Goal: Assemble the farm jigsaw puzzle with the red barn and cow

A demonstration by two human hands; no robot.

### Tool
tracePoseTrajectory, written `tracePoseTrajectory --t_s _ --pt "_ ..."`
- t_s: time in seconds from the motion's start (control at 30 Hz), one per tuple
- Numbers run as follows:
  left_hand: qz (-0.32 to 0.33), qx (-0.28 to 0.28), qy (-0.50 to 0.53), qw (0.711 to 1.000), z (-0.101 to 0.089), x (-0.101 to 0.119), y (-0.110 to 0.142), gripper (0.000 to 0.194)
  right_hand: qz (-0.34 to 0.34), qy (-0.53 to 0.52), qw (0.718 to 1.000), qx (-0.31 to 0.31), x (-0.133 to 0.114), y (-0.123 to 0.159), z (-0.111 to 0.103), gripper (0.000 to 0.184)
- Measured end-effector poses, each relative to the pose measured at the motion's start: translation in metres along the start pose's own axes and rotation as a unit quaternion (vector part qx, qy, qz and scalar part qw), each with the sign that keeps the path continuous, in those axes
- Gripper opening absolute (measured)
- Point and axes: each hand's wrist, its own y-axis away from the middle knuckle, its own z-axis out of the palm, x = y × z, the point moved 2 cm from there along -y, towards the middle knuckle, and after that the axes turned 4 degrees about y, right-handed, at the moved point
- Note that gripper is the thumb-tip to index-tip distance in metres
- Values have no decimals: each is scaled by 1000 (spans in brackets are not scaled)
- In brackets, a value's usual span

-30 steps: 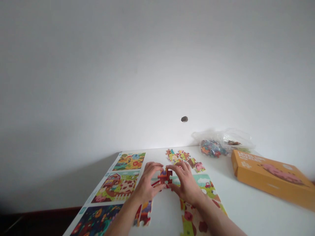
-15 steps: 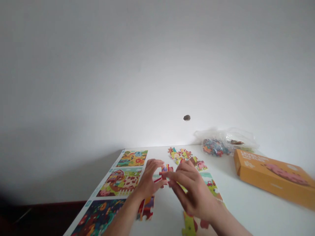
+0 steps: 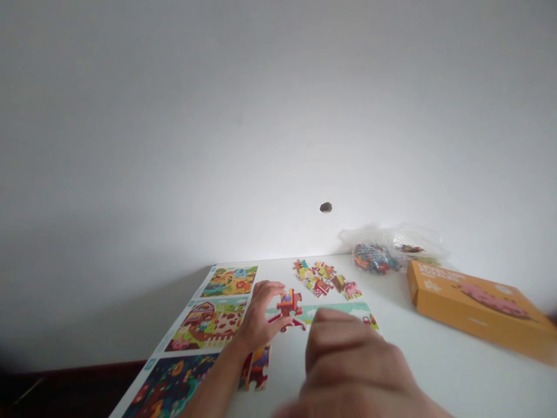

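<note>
My left hand [image 3: 260, 317] rests on the white table [image 3: 435, 371], its fingers curled on a red puzzle piece [image 3: 288, 307] that lies at the left end of a partly joined puzzle [image 3: 343, 313]. My right hand [image 3: 352, 366] is raised close to the camera, blurred, its back toward me and its fingers hidden. It covers much of the joined puzzle. A heap of loose puzzle pieces [image 3: 324, 277] lies just beyond the joined puzzle.
A printed sheet of puzzle pictures [image 3: 204, 331] lies at the left table edge. Another joined bit [image 3: 256, 368] sits by my left forearm. An orange box [image 3: 474, 305] lies at the right; clear bags of pieces [image 3: 387, 249] sit against the white wall.
My right hand has let go of the red piece and pulled back toward the camera. My left hand stays on the piece, which now lies lower on the table.
</note>
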Motion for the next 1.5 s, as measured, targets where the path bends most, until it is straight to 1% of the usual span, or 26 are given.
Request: tracePoseTrajectory --t_s 0.07,0.1,0.13,0.2,0.27,0.33,0.4,0.5,0.67,0.87,1.23,1.5 --pt "7 -1 -2 1000 0 2 -1 36 25 56 998 8 31 -2 11 26" --pt "11 -3 -3 1000 0 2 -1 36 74 97 992 8 51 -1 20 26" --pt "12 -6 -5 1000 0 2 -2 37 119 136 984 5 71 3 30 30" --pt "5 -8 -10 1000 0 2 -2 40 190 193 962 -20 109 14 51 51" --pt "-5 -9 -16 1000 0 2 -1 41 212 225 950 -50 134 26 69 64" --pt "-9 -7 -20 1000 0 2 0 43 218 242 943 -63 147 33 79 72" --pt "-9 -8 -24 1000 0 3 0 45 222 248 941 -61 151 36 81 70" --pt "-10 -8 -29 1000 1 2 0 48 225 240 943 -53 148 34 79 62" --pt "-3 -6 -37 999 1 1 -1 49 218 226 948 -41 143 34 78 53" --pt "4 -7 -44 999 -1 2 -1 49 224 231 947 -28 145 37 78 42" --pt "1 -3 -46 999 -1 -1 0 47 218 231 948 -11 148 38 80 43" --pt "-4 -9 -42 999 0 -2 1 47 203 222 953 -17 147 39 81 46"
